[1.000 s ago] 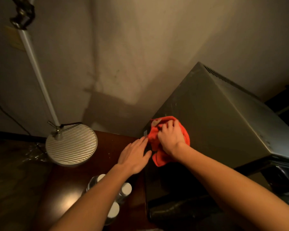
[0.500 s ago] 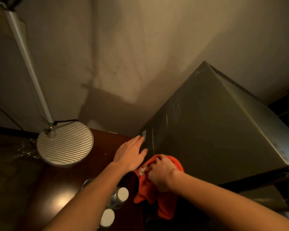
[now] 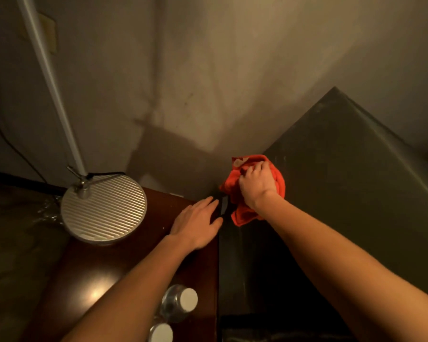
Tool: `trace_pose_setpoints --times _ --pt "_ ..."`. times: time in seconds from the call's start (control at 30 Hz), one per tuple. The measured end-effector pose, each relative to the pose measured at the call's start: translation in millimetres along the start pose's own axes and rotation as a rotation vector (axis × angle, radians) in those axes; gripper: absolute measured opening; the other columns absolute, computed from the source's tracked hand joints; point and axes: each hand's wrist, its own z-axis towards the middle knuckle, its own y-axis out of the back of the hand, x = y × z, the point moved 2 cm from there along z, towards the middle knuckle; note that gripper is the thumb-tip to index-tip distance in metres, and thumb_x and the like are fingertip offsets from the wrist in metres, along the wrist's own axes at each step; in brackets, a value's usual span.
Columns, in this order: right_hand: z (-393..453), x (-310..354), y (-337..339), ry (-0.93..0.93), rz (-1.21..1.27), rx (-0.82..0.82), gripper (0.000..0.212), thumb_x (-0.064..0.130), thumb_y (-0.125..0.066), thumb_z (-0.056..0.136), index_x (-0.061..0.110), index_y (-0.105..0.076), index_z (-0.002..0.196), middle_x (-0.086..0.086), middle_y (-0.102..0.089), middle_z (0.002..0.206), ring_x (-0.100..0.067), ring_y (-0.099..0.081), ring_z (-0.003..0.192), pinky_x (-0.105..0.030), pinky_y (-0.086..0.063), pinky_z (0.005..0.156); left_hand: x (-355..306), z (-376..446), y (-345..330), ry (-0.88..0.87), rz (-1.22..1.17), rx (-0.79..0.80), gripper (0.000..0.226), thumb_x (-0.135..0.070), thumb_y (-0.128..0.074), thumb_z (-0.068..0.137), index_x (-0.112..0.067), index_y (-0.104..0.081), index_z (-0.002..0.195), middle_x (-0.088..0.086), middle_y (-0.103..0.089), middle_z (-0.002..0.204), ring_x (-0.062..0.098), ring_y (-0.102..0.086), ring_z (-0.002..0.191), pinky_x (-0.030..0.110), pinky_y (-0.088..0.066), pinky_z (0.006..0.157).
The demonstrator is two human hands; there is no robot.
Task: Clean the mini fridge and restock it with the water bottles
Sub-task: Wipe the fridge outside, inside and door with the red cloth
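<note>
Dim corner of a room, seen from above. Right hand (image 3: 257,185) bunched around an orange cloth (image 3: 247,193), fingers curled into the fabric, pressing it against the left side wall of the mini fridge (image 3: 344,183) near that wall's far edge. Cloth crumpled, one corner sticking up past the knuckles, another fold hanging below the wrist. Mini fridge a dark grey-green box filling the right of the view, its far corner close to the pale wall (image 3: 232,70); whether its door is open or closed not visible from here.

Left hand (image 3: 195,227) flat and relaxed, fingers straight and together, holding nothing; resting at the right edge of the dark wooden bench (image 3: 84,272), fingertips reaching the fridge's lower side just beside the hanging cloth. Both forearms bare.

Two water bottles (image 3: 179,303) standing upright near the bench's near right corner, white caps facing up, just under the left forearm; the nearer one cut off by the bottom of the view. Bottles outside the fridge, close beside its side wall.

Round ribbed metal lamp base (image 3: 104,209) at the far left of the bench, white pole (image 3: 52,85) rising from it at a slant, black cable (image 3: 8,141) trailing along the wall behind.
</note>
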Motion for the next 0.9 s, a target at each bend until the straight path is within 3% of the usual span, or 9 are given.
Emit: trace_pose_setpoints --times 0.07,0.17,0.3,0.53,0.67,0.73,0.9 --pt "5.0 10.0 -5.3 0.083 0.026 -0.016 0.045 0.038 -0.040 0.096 0.020 -0.052 0.136 -0.012 -0.051 0.139 -0.039 -0.043 0.128 -0.051 -0.027 0.108 4.2 -1.6 1.9 0.009 0.011 0.020 0.062 -0.046 -0.041 0.100 -0.025 -0.023 0.155 -0.006 -0.017 0.163 0.012 -0.017 0.148 0.033 -0.018 0.120" --pt "-3.3 40.0 -16.0 0.255 0.056 0.076 0.065 0.060 -0.044 0.089 0.023 -0.045 0.142 -0.009 -0.046 0.145 -0.035 -0.038 0.135 -0.053 -0.020 0.113 7.6 -3.7 3.1 0.016 0.013 0.040 0.062 -0.046 -0.042 0.100 -0.026 -0.023 0.155 -0.006 -0.018 0.163 0.012 -0.018 0.148 0.032 -0.018 0.120" --pt "-48.9 80.0 -25.8 0.492 0.069 0.194 0.072 0.053 -0.043 0.092 0.017 -0.024 0.152 -0.007 -0.020 0.159 -0.032 -0.019 0.146 -0.051 -0.012 0.117 7.0 -6.5 2.4 0.004 0.026 0.053 0.063 -0.048 -0.044 0.099 -0.026 -0.026 0.155 -0.005 -0.020 0.162 0.010 -0.019 0.148 0.032 -0.018 0.120" --pt "-121.7 90.1 -22.1 0.677 0.078 0.220 0.054 0.044 -0.053 0.092 0.016 -0.048 0.138 -0.011 -0.051 0.140 -0.033 -0.047 0.128 -0.048 -0.029 0.110 -3.2 -15.5 16.4 -0.016 0.037 0.088 0.061 -0.046 -0.042 0.100 -0.026 -0.024 0.155 -0.006 -0.019 0.163 0.013 -0.019 0.148 0.033 -0.017 0.120" --pt "-128.1 78.6 -23.2 0.595 0.121 0.204 0.057 0.042 -0.056 0.092 0.024 -0.041 0.144 -0.010 -0.050 0.141 -0.034 -0.045 0.129 -0.049 -0.028 0.107 -11.1 -23.3 18.8 -0.025 0.037 0.098 0.060 -0.045 -0.043 0.101 -0.025 -0.025 0.155 -0.007 -0.019 0.163 0.013 -0.019 0.148 0.033 -0.017 0.118" --pt "-116.6 63.3 -15.8 0.467 0.142 0.187 0.054 0.039 -0.056 0.092 0.019 -0.045 0.140 -0.010 -0.049 0.141 -0.037 -0.042 0.132 -0.053 -0.027 0.107 -14.2 -24.3 17.8 -0.034 0.037 0.099 0.061 -0.046 -0.043 0.100 -0.025 -0.026 0.155 -0.006 -0.019 0.162 0.013 -0.019 0.148 0.032 -0.017 0.120" --pt "-94.2 24.3 -2.5 0.191 0.088 0.080 0.040 0.030 -0.039 0.099 0.016 -0.054 0.134 -0.013 -0.047 0.142 -0.043 -0.035 0.132 -0.057 -0.023 0.109 -24.6 -30.4 16.3 -0.058 0.051 0.079 0.059 -0.045 -0.045 0.099 -0.026 -0.030 0.153 -0.003 -0.024 0.161 0.014 -0.022 0.147 0.034 -0.020 0.119"
